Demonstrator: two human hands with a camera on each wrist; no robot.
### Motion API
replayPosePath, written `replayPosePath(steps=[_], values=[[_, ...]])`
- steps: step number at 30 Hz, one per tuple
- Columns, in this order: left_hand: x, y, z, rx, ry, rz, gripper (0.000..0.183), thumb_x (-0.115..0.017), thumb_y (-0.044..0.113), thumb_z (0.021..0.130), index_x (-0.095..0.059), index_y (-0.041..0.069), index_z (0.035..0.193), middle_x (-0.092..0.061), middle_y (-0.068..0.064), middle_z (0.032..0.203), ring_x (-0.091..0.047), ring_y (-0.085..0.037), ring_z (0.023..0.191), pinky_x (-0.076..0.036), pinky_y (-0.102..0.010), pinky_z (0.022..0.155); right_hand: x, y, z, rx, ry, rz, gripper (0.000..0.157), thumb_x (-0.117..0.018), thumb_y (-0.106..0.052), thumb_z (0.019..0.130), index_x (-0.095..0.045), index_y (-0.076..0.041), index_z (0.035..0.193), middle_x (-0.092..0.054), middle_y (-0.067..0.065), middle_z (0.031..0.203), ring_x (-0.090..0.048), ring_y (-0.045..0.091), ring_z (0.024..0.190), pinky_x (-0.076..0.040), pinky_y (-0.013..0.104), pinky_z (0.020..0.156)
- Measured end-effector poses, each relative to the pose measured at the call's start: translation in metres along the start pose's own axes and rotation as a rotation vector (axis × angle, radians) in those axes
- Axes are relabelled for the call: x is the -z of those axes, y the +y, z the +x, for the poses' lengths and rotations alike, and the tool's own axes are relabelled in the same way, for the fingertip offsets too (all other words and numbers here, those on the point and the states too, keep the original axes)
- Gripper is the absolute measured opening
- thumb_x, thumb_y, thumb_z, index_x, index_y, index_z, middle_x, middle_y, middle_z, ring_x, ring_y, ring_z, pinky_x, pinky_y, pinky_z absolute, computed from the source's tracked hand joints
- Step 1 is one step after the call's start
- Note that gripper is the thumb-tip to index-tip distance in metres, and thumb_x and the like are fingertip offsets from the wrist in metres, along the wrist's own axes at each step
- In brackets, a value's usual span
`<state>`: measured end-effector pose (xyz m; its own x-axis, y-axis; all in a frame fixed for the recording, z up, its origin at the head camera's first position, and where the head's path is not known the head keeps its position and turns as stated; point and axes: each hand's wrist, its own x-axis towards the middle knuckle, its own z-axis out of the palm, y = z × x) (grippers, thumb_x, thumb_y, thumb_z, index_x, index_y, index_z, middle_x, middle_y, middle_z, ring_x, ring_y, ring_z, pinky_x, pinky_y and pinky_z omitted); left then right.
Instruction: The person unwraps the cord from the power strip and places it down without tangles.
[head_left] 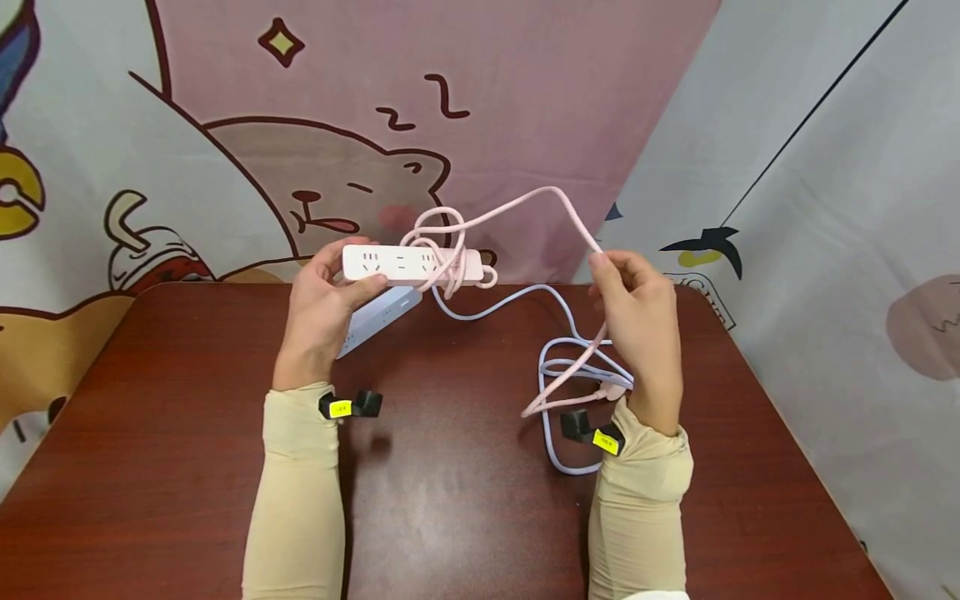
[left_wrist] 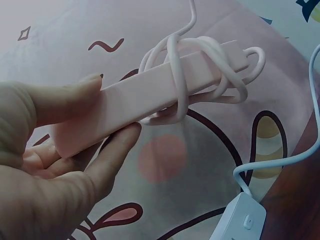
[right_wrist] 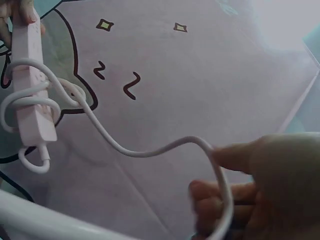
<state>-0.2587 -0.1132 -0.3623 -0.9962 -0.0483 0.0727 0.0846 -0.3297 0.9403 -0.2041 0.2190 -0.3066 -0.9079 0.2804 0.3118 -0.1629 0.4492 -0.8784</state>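
A pale pink power strip (head_left: 367, 262) is held up above the table by my left hand (head_left: 317, 307), which grips its left end between thumb and fingers. Loops of its pink cord (left_wrist: 179, 85) wrap loosely around the strip's other end, away from that hand. From those loops the cord arches across to my right hand (head_left: 645, 312), whose thumb and fingers pinch it. Below the right hand the cord hangs down and bends back to a pink plug (head_left: 611, 391), partly hidden by the right wrist. In the right wrist view the cord (right_wrist: 135, 154) runs slack between both hands.
A light blue power strip (head_left: 384, 317) lies on the brown table (head_left: 450, 467) behind the left hand, partly covered by it. Its blue cord (head_left: 491, 313) trails right into loose coils beneath the right hand. A printed cloth (head_left: 570, 100) hangs behind the table.
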Motion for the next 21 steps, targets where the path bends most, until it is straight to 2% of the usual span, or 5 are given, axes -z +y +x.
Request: replayPosePath(steps=[5, 12, 15, 19, 21], values=[[0.0, 0.0, -0.001, -0.019, -0.004, 0.051, 0.057, -0.073, -0.019, 0.08, -0.059, -0.003, 0.132, -0.066, -0.002, 0.117, -0.065, -0.014, 0.097, -0.061, -0.02, 0.081, -0.006, -0.003, -0.004, 0.048, -0.116, -0.236, 0.042, -0.064, -0.04, 0.1, -0.063, -0.016, 0.135, -0.07, -0.001, 0.085, -0.061, 0.008, 0.073, -0.046, 0.02, 0.066], [0.0, 0.0, -0.001, -0.035, -0.009, 0.119, 0.059, -0.076, -0.016, 0.08, -0.058, -0.004, 0.135, -0.067, 0.0, 0.118, -0.065, -0.013, 0.099, -0.059, -0.016, 0.08, -0.005, -0.012, -0.008, 0.069, -0.254, -0.141, 0.056, -0.063, -0.037, 0.101, -0.046, -0.022, 0.152, -0.07, 0.007, 0.126, -0.062, 0.0, 0.091, -0.047, 0.017, 0.082], [0.001, 0.0, -0.002, -0.034, -0.005, 0.132, 0.058, -0.077, -0.015, 0.079, -0.06, -0.002, 0.133, -0.067, 0.0, 0.118, -0.066, -0.012, 0.098, -0.059, -0.016, 0.079, -0.005, -0.018, -0.012, 0.155, -0.154, -0.043, 0.05, -0.064, -0.028, 0.101, -0.052, -0.016, 0.148, -0.069, 0.009, 0.129, -0.065, -0.002, 0.098, -0.051, 0.015, 0.085], [0.001, 0.0, -0.002, -0.046, -0.003, 0.166, 0.057, -0.078, -0.014, 0.078, -0.064, 0.003, 0.13, -0.068, 0.001, 0.118, -0.067, -0.01, 0.094, -0.058, -0.016, 0.077, -0.012, -0.034, -0.025, 0.389, 0.057, 0.125, 0.035, -0.068, -0.007, 0.097, -0.066, -0.004, 0.132, -0.071, 0.013, 0.118, -0.068, 0.007, 0.103, -0.057, 0.018, 0.087], [0.001, 0.0, -0.003, -0.052, -0.004, 0.18, 0.056, -0.08, -0.014, 0.078, -0.065, 0.005, 0.128, -0.069, 0.001, 0.117, -0.067, -0.01, 0.092, -0.058, -0.016, 0.076, -0.019, -0.044, -0.032, 0.506, 0.061, 0.203, 0.03, -0.068, 0.002, 0.094, -0.068, 0.002, 0.125, -0.072, 0.016, 0.113, -0.07, 0.013, 0.103, -0.058, 0.023, 0.089]])
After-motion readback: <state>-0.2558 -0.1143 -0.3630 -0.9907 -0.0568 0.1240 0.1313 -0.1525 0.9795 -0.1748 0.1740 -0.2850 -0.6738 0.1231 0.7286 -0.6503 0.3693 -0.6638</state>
